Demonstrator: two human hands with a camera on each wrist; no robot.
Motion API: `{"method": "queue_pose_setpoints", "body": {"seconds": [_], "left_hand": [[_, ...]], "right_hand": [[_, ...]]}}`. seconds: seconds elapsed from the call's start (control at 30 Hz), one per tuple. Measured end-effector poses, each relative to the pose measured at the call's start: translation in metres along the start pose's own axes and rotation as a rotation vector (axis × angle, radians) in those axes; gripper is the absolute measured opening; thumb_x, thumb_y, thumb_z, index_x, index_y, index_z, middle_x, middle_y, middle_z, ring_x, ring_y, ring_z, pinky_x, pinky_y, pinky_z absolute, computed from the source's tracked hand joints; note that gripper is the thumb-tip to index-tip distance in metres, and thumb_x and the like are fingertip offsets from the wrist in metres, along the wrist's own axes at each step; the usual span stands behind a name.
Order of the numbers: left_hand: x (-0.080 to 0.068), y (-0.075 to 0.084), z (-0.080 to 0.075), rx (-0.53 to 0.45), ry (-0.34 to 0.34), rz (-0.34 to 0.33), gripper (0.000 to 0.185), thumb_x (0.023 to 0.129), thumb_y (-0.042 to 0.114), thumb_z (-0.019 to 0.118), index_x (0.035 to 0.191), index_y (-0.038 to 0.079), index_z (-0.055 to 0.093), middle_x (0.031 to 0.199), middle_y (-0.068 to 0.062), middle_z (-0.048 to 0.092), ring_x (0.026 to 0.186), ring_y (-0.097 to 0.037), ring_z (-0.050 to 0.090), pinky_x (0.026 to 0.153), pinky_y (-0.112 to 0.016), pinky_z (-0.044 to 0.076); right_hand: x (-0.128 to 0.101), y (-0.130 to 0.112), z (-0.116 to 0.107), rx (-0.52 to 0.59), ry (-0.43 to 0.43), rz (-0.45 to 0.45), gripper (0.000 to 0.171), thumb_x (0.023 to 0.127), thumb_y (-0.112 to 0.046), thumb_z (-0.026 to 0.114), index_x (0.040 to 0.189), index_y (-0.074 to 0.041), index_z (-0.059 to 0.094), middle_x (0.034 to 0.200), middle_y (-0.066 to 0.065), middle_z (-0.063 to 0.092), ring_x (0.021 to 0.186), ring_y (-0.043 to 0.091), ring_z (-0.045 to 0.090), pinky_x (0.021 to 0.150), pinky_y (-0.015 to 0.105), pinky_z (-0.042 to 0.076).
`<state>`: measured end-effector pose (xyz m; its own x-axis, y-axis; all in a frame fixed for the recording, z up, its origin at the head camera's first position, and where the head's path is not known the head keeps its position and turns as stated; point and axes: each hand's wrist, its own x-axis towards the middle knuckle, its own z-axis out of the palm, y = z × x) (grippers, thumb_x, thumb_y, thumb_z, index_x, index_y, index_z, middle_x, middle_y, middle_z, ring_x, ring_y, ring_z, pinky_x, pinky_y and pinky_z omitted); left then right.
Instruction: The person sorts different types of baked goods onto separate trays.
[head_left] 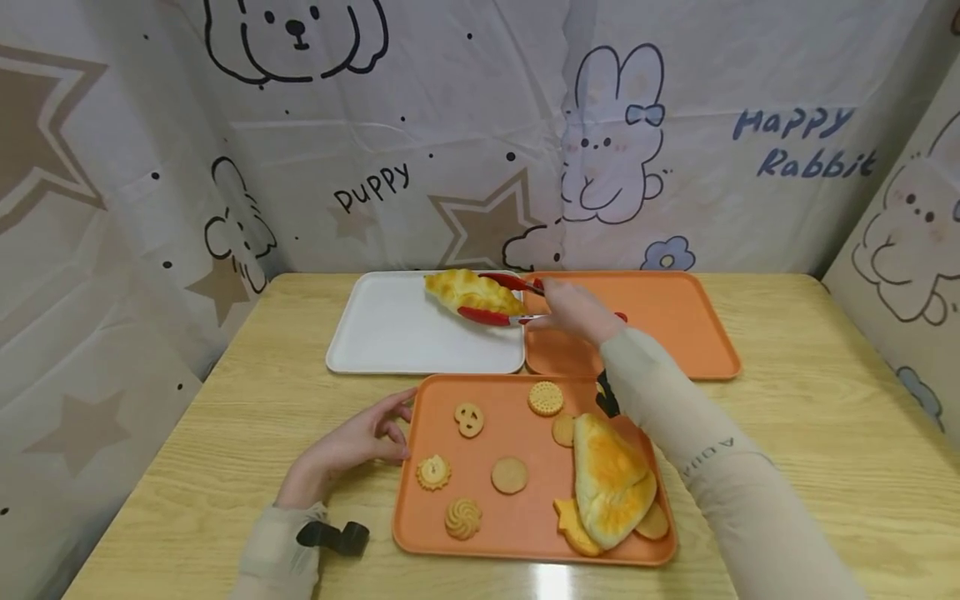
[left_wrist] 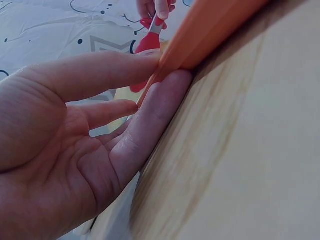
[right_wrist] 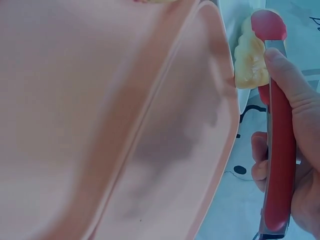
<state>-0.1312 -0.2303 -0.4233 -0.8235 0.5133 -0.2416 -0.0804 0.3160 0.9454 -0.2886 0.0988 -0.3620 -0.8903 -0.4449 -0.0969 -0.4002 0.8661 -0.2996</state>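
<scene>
My right hand grips a pair of red-tipped metal tongs, fingers curled round the handles. Between the red tips is a long golden bread, over the right part of the white tray. My left hand is at the left rim of the near orange tray, its fingertips touching the edge in the left wrist view. On that tray lies a big triangular bread, overlapping several cookies. A pretzel cookie, a swirl cookie and a round cookie lie farther left.
A second orange tray stands at the back right, beside the white one and partly behind my right arm. The wooden table ends at a printed cloth backdrop. My right sleeve passes over the near tray's right corner.
</scene>
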Motion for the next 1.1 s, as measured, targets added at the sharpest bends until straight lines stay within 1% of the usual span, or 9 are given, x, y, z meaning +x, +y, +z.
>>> {"method": "queue_pose_setpoints", "body": {"seconds": [0.2, 0.3, 0.4, 0.5, 0.67, 0.73, 0.87, 1.0, 1.1], "left_hand": [[0.001, 0.0, -0.001, 0.005, -0.001, -0.004, 0.084, 0.08, 0.004, 0.067, 0.146, 0.012, 0.016, 0.124, -0.02, 0.031, 0.085, -0.017, 0.052, 0.069, -0.026, 0.049], [0.0, 0.001, 0.0, 0.003, -0.002, -0.006, 0.084, 0.079, 0.004, 0.067, 0.146, 0.011, 0.016, 0.124, -0.021, 0.032, 0.085, -0.017, 0.053, 0.069, -0.026, 0.049], [0.0, 0.0, 0.0, -0.004, 0.004, -0.009, 0.084, 0.079, 0.004, 0.067, 0.146, 0.011, 0.017, 0.123, -0.02, 0.032, 0.084, -0.017, 0.053, 0.07, -0.025, 0.049], [0.0, -0.001, -0.001, -0.009, 0.006, -0.004, 0.084, 0.079, 0.004, 0.068, 0.146, 0.01, 0.017, 0.123, -0.021, 0.031, 0.084, -0.017, 0.053, 0.069, -0.025, 0.049], [0.0, -0.002, 0.0, -0.003, 0.002, 0.002, 0.084, 0.079, 0.004, 0.067, 0.146, 0.01, 0.017, 0.123, -0.021, 0.032, 0.083, -0.017, 0.053, 0.068, -0.025, 0.048], [0.001, -0.002, 0.0, -0.001, 0.003, 0.002, 0.084, 0.079, 0.004, 0.067, 0.146, 0.01, 0.017, 0.123, -0.021, 0.032, 0.083, -0.017, 0.053, 0.068, -0.025, 0.048], [0.001, -0.002, 0.0, 0.001, 0.007, 0.003, 0.084, 0.079, 0.004, 0.068, 0.146, 0.011, 0.017, 0.123, -0.021, 0.031, 0.084, -0.017, 0.052, 0.067, -0.025, 0.049], [0.001, -0.003, 0.0, 0.001, 0.009, 0.001, 0.085, 0.079, 0.004, 0.068, 0.146, 0.011, 0.017, 0.124, -0.021, 0.031, 0.085, -0.018, 0.052, 0.067, -0.026, 0.05], [0.001, -0.003, -0.001, 0.001, 0.007, 0.003, 0.085, 0.079, 0.004, 0.068, 0.146, 0.011, 0.017, 0.124, -0.021, 0.031, 0.084, -0.018, 0.052, 0.068, -0.026, 0.05]], "right_hand": [[0.008, 0.0, 0.002, 0.003, -0.006, 0.012, 0.067, 0.079, -0.041, 0.067, 0.121, 0.003, 0.042, 0.099, 0.015, 0.059, 0.082, 0.026, 0.06, 0.075, 0.038, 0.051], [0.012, -0.001, 0.003, -0.004, -0.029, 0.021, 0.068, 0.079, -0.043, 0.066, 0.122, 0.003, 0.042, 0.099, 0.015, 0.059, 0.081, 0.025, 0.059, 0.074, 0.037, 0.05], [0.016, -0.002, 0.004, -0.007, -0.055, 0.035, 0.065, 0.079, -0.044, 0.065, 0.119, 0.004, 0.044, 0.096, 0.014, 0.058, 0.08, 0.024, 0.056, 0.073, 0.036, 0.048], [0.019, -0.001, 0.006, 0.009, -0.074, 0.058, 0.065, 0.079, -0.044, 0.066, 0.118, 0.004, 0.045, 0.097, 0.014, 0.057, 0.082, 0.025, 0.054, 0.075, 0.036, 0.047], [0.021, 0.001, 0.006, 0.039, -0.094, 0.099, 0.073, 0.076, -0.043, 0.07, 0.124, 0.004, 0.042, 0.109, 0.017, 0.056, 0.094, 0.027, 0.056, 0.086, 0.04, 0.048], [0.021, 0.002, 0.005, 0.045, -0.1, 0.111, 0.079, 0.076, -0.043, 0.07, 0.129, 0.005, 0.037, 0.119, 0.019, 0.053, 0.103, 0.03, 0.054, 0.092, 0.042, 0.045], [0.019, 0.003, 0.002, 0.047, -0.089, 0.116, 0.089, 0.074, -0.044, 0.071, 0.136, 0.005, 0.028, 0.132, 0.021, 0.043, 0.116, 0.034, 0.047, 0.099, 0.045, 0.039], [0.014, 0.004, -0.001, 0.076, -0.067, 0.117, 0.094, 0.073, -0.042, 0.073, 0.139, 0.004, 0.024, 0.137, 0.021, 0.039, 0.122, 0.034, 0.042, 0.102, 0.046, 0.035], [0.01, 0.005, -0.004, 0.093, -0.046, 0.111, 0.097, 0.073, -0.042, 0.073, 0.141, 0.003, 0.021, 0.137, 0.021, 0.039, 0.121, 0.034, 0.043, 0.101, 0.046, 0.037]]}}
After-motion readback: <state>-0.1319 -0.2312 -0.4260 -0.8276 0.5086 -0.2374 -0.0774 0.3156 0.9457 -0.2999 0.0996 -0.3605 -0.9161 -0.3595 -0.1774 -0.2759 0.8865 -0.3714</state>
